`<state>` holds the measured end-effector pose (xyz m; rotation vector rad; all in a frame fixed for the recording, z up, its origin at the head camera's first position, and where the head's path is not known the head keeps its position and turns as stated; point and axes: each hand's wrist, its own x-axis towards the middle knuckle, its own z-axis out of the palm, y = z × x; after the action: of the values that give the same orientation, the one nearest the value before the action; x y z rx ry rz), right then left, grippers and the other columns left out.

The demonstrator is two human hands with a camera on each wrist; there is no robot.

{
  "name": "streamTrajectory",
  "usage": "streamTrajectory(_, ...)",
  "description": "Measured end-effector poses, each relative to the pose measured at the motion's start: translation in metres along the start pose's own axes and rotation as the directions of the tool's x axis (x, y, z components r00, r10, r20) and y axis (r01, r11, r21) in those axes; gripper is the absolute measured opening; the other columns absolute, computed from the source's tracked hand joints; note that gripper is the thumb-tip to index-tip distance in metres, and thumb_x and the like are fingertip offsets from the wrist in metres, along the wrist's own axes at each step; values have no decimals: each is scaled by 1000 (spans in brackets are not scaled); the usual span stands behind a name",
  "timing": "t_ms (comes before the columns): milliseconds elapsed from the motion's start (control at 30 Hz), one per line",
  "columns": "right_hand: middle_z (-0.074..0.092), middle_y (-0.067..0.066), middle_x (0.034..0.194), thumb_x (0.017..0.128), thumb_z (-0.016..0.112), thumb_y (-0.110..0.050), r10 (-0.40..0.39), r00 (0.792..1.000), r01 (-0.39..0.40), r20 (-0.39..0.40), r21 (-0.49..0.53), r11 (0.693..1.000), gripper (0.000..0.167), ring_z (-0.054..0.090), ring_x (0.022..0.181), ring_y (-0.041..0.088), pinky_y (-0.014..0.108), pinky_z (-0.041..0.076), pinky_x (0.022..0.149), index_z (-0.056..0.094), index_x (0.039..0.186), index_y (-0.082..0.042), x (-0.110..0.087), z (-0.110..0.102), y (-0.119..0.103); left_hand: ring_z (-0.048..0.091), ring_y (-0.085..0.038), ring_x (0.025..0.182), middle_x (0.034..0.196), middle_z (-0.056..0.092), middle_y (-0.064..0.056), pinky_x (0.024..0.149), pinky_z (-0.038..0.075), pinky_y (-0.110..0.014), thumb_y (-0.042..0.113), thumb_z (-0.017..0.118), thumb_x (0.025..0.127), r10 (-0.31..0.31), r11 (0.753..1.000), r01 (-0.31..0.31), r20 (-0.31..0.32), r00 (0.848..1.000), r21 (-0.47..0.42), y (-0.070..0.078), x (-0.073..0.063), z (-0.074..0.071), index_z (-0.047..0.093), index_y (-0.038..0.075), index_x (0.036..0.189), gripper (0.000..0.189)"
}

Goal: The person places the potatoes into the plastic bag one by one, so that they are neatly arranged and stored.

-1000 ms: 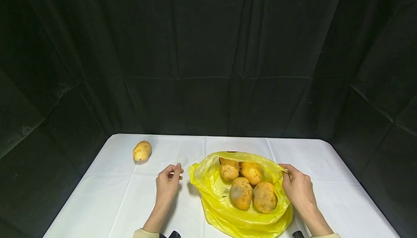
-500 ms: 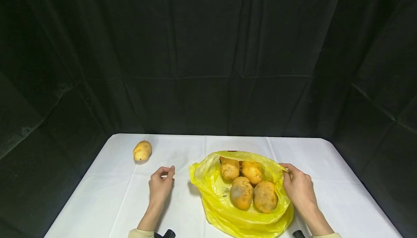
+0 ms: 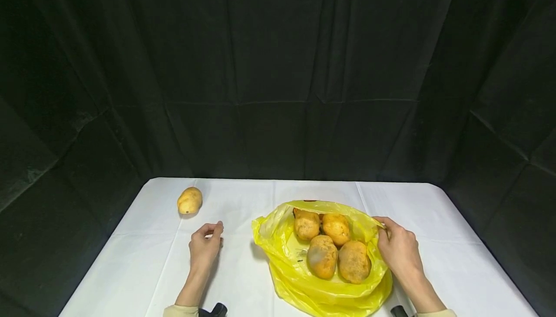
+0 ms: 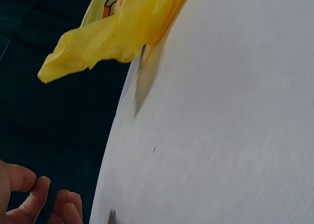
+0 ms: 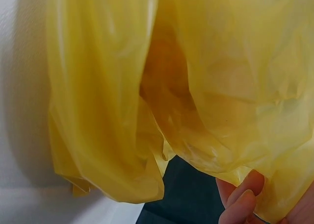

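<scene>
A yellow plastic bag (image 3: 299,296) stands with its mouth spread wide on the table, and several potatoes (image 3: 322,257) lie inside. My right hand (image 3: 400,249) pinches the right edge of the bag's rim; the right wrist view shows its fingertips (image 5: 243,199) against the thin plastic. To the left of the bag and apart from it, my left hand (image 3: 204,247) hovers over the cloth, fingers loosely curled around nothing. Beyond that hand, a single potato (image 3: 189,200) rests at the far left. In the left wrist view the bag's edge (image 4: 113,37) hangs ahead of the fingers.
White cloth (image 3: 143,259) with fold lines covers the table. Dark curtains (image 3: 278,90) enclose it at the back and both sides. Black wrist-camera parts (image 3: 215,310) show beside the left sleeve (image 3: 181,311).
My left hand has moved left, away from the bag and nearer the lone potato. The right hand, the bag and the potatoes stay almost where they were.
</scene>
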<state>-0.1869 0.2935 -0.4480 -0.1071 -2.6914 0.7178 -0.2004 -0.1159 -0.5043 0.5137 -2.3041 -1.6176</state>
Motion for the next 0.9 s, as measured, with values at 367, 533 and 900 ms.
streamTrajectory(367, 69, 25, 97, 93, 51, -1, -10, 1000, 10, -4, 3, 1000, 29, 52, 63, 22, 38, 43, 59, 67, 117, -1, -1, 1, 2, 61, -15, 68, 98, 60, -16, 54, 44, -22, 26, 57, 98, -99, 995, 99, -24, 995, -5, -8, 10, -19, 64, -4, 104, 31)
streamTrajectory(533, 69, 23, 91, 93, 51, 0, -17, 1000, 17, -7, 13, 1000, 29, 50, 59, 21, 35, 42, 55, 67, 117, 0, -2, 2, 3, 63, -22, 81, 106, 59, -19, 59, 46, -23, 28, 56, 98, -104, 994, 105, -25, 994, 23, -12, 12, -22, 62, -3, 109, 33)
streamTrajectory(900, 69, 25, 98, 93, 51, 0, -4, 1000, 4, -10, 22, 1000, 29, 59, 70, 25, 44, 49, 63, 67, 117, 0, -2, 3, 4, 59, -24, 79, 107, 59, -21, 62, 47, -27, 32, 54, 98, -132, 988, 129, 28, 991, 80, -19, 22, -40, 55, -2, 119, 40)
